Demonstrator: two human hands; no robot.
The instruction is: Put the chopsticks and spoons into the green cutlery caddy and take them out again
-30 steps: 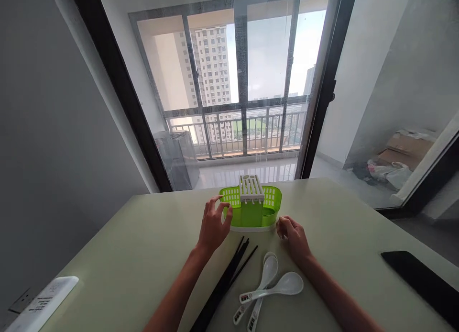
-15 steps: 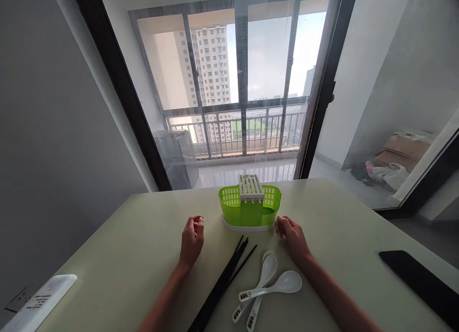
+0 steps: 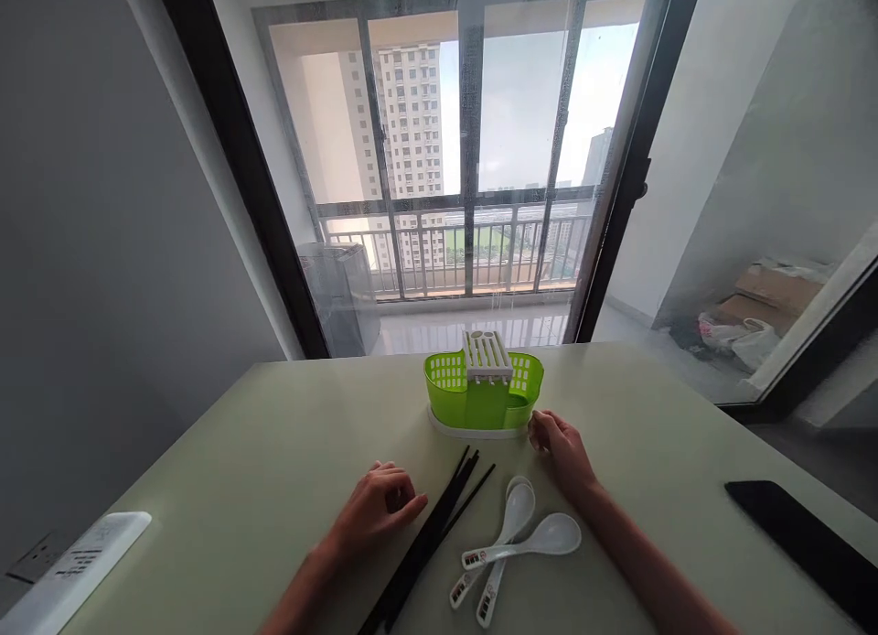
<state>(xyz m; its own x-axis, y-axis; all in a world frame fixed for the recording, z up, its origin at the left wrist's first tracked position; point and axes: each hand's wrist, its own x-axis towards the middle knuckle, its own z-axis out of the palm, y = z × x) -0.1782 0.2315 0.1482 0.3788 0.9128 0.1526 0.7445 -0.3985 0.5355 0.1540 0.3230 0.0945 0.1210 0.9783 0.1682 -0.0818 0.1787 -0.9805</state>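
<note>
A green plastic cutlery holder (image 3: 480,397) with a white slotted insert stands on a white base near the far edge of the pale table (image 3: 240,489). My right hand (image 3: 559,443) rests beside its right base corner, fingers curled against the rim. Nearer me, my left hand (image 3: 380,507) lies on the table with fingers curled, fingertips just touching a bundle of black chopsticks (image 3: 432,534). Nothing is visibly held in it. Two white spoons (image 3: 518,534) lie crossed between my forearms.
A black phone (image 3: 802,539) lies at the table's right edge. A white power strip (image 3: 75,562) sits at the left front corner. Behind the table a glass sliding door opens onto a balcony; boxes and bags lie on the floor at right.
My left hand has left the holder's left side, drawn back toward me and come down next to the chopsticks. The right hand has stayed at the holder's base.
</note>
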